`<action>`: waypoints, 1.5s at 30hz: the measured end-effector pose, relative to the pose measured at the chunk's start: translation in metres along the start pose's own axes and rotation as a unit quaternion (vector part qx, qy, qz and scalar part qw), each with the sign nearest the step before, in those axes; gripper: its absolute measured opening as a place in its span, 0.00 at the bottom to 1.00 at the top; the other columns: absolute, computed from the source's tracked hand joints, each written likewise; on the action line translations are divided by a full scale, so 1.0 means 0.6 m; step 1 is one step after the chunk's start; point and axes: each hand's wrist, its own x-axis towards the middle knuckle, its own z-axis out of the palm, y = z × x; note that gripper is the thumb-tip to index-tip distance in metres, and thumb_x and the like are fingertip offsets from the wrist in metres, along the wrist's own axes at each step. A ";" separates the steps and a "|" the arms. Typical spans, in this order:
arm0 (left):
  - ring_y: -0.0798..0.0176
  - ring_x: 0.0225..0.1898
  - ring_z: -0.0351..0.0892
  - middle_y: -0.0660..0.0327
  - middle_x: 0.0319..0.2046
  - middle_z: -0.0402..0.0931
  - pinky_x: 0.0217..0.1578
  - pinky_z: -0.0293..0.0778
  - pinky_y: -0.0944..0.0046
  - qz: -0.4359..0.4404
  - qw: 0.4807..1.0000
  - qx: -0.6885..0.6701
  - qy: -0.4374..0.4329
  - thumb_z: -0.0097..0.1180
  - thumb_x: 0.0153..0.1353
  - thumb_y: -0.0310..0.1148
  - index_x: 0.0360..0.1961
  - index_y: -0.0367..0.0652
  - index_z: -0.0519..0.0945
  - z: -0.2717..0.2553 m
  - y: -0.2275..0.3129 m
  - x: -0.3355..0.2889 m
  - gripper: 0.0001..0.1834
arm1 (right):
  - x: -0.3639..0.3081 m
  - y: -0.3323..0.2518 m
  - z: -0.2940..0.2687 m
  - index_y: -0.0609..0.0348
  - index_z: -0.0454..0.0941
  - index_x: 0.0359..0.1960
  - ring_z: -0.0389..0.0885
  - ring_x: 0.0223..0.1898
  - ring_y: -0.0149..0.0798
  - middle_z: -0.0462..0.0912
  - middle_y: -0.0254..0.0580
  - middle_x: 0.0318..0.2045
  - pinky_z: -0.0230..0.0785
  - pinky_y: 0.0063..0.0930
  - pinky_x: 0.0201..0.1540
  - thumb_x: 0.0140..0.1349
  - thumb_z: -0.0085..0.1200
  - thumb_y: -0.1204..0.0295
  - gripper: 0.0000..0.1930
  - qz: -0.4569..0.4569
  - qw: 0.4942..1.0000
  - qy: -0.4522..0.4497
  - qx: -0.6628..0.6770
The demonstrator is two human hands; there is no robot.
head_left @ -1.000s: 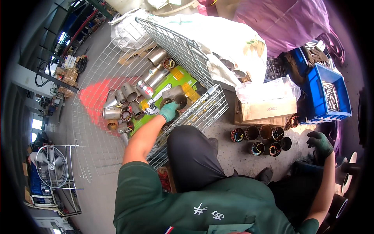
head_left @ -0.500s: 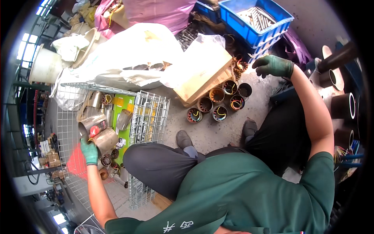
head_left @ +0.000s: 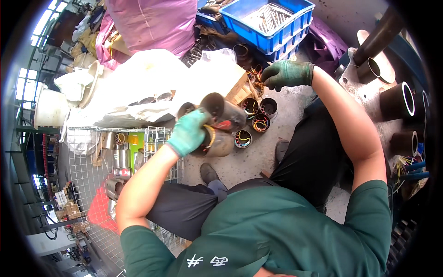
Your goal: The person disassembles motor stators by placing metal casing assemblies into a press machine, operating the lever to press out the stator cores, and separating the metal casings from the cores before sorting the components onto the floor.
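Observation:
My left hand (head_left: 188,133), in a pale green glove, grips metal cylinders like motor housings. A dark, open-ended cylinder (head_left: 227,112) tilts toward the far side, and a brownish cylinder (head_left: 218,144) with yellow wire at its mouth hangs below it. Another round opening shows behind the fingers; how the hand holds each piece is partly hidden. Out to the right, my right hand (head_left: 287,75), in a dark green glove, hovers with loosely bent fingers and nothing visible in it. Below it, several wired motor cylinders (head_left: 260,123) stand upright on the floor.
A wire mesh cage (head_left: 97,171) with more metal cylinders stands left. White sacking (head_left: 138,78) and a cardboard box (head_left: 237,85) lie ahead. Blue crates (head_left: 265,41) of metal rods are stacked at the back. Dark tubes (head_left: 398,101) stick out at right.
My left hand has come up out of the mesh cage and moved right, carrying metal cylinders over the floor in front of me. The whole view has shifted; my right hand keeps a similar pose.

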 end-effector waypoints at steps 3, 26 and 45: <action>0.41 0.47 0.84 0.49 0.43 0.82 0.49 0.79 0.49 0.081 0.994 0.053 -0.059 0.59 0.53 0.20 0.41 0.41 0.84 0.130 -0.021 0.114 0.13 | -0.007 0.003 -0.002 0.63 0.81 0.60 0.88 0.38 0.34 0.88 0.43 0.42 0.81 0.30 0.44 0.70 0.57 0.62 0.22 0.000 1.000 -0.006 -0.026; 0.44 0.62 0.78 0.52 0.66 0.75 0.63 0.76 0.48 0.147 0.970 0.117 -0.155 0.69 0.56 0.26 0.63 0.44 0.80 0.199 -0.062 0.163 0.30 | 0.031 0.001 0.005 0.65 0.83 0.56 0.89 0.38 0.36 0.89 0.46 0.42 0.83 0.30 0.42 0.69 0.56 0.63 0.20 -0.015 0.999 -0.022 -0.021; 0.41 0.50 0.86 0.43 0.48 0.86 0.55 0.79 0.48 -0.686 0.718 0.100 0.067 0.64 0.60 0.48 0.50 0.41 0.87 -0.076 -0.358 -1.051 0.24 | 0.043 0.053 0.027 0.67 0.79 0.55 0.82 0.36 0.34 0.84 0.40 0.35 0.75 0.27 0.40 0.66 0.60 0.66 0.21 0.019 0.988 0.042 0.145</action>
